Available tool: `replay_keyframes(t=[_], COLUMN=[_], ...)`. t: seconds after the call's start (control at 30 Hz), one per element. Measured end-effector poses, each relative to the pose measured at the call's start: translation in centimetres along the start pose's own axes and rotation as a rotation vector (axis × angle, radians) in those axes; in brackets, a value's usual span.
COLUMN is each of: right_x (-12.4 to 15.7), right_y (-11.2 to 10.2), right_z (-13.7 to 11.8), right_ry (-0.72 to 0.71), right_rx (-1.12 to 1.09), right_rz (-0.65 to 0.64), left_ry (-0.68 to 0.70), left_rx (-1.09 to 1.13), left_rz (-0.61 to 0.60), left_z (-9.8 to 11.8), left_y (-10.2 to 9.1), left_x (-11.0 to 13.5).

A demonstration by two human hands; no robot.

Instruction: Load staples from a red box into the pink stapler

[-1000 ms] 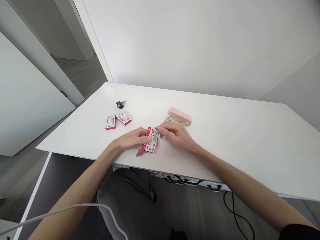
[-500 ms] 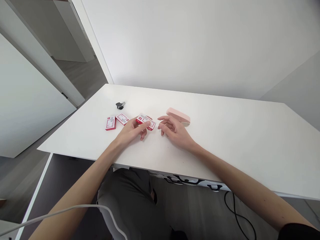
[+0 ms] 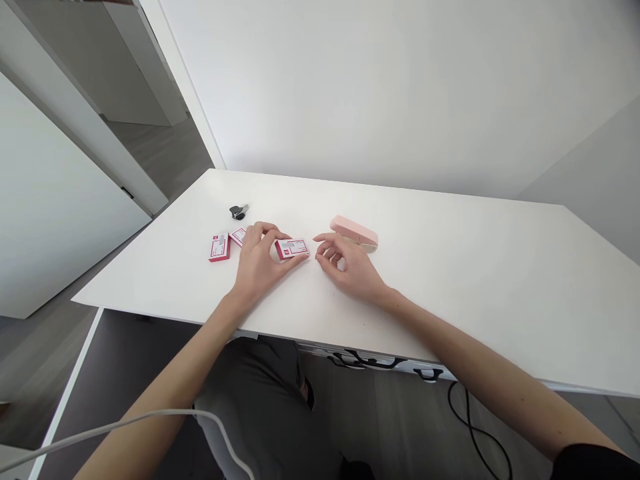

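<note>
Between the thumb and fingers of my left hand (image 3: 260, 263) is a small red-and-white staple box (image 3: 295, 248), label side up. The thumb runs along its near edge and a finger reaches its far edge. Just right of the box, my right hand (image 3: 353, 267) holds nothing, its fingers loosely curled and thumb and index apart. Behind that hand lies a pink stapler (image 3: 354, 230), partly covered by it. Two similar boxes lie to the left: one in full view (image 3: 219, 247), the other box (image 3: 238, 235) partly hidden behind my left hand.
A black staple remover (image 3: 239, 212) lies on the white table (image 3: 465, 280) at the back left. A white wall (image 3: 380, 93) rises behind the table. Below its front edge are drawers with black handles (image 3: 427, 375) and a black cable (image 3: 470, 427) on the floor.
My left hand has shifted its grip: the box, tilted and raised before, now sits level and lower. The hand covers more of the middle box. My right hand stays almost in place.
</note>
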State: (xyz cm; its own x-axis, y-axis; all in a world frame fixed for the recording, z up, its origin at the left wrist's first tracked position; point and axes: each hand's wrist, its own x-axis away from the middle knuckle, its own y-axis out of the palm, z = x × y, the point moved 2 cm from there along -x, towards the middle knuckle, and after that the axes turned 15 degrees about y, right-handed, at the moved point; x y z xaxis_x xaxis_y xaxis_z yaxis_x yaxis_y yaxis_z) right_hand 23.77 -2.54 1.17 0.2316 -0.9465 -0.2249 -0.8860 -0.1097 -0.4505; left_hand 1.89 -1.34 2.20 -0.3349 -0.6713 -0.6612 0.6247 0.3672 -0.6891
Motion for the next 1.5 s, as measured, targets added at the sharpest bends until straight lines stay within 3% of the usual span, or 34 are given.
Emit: replay_keyframes(t=[0.2, 0.4, 0.6, 0.83, 0.93, 1.0, 1.17, 1.3, 1.5], right_x=[0.2, -0.4, -1.1, -1.8, -1.8, -1.8, -2.7, -5.5, -11.7], right_y=[-0.7, -2.0, -3.0, -4.4, -4.5, -4.3, -3.1, -1.1, 3.3], right_z=[-0.2, -0.4, 0.9, 3.2, 3.9, 4.3, 3.8, 2.2, -1.0], right_ry=[-0.400, -0.522, -0.359, 0.023, 0.149, 0.203, 0.249, 0.226, 0.212], right_rx=[0.138, 0.229, 0.342, 0.299, 0.252, 0.208, 0.043, -0.041, 0.047], right_rz=[0.225, 0.472, 0.537, 0.347, 0.281, 0.263, 0.283, 0.284, 0.121], left_ry=[-0.034, -0.113, -0.179, -0.209, -0.146, -0.032, 0.258, 0.175, 0.139], left_rx=[-0.233, -0.361, -0.407, -0.399, -0.375, -0.338, -0.171, -0.026, 0.103], left_rz=[-0.043, -0.079, -0.038, 0.014, 0.040, 0.032, -0.101, -0.228, -0.349], left_z=[-0.1, -0.3, -1.2, -2.1, -1.7, -0.9, 1.5, 2.1, 2.4], left_y=[0.7, 1.0, 1.1, 0.9, 0.8, 0.6, 0.2, -0.1, -0.4], left_x=[0.5, 0.5, 0.5, 0.6, 0.7, 0.9, 1.6, 2.0, 2.2])
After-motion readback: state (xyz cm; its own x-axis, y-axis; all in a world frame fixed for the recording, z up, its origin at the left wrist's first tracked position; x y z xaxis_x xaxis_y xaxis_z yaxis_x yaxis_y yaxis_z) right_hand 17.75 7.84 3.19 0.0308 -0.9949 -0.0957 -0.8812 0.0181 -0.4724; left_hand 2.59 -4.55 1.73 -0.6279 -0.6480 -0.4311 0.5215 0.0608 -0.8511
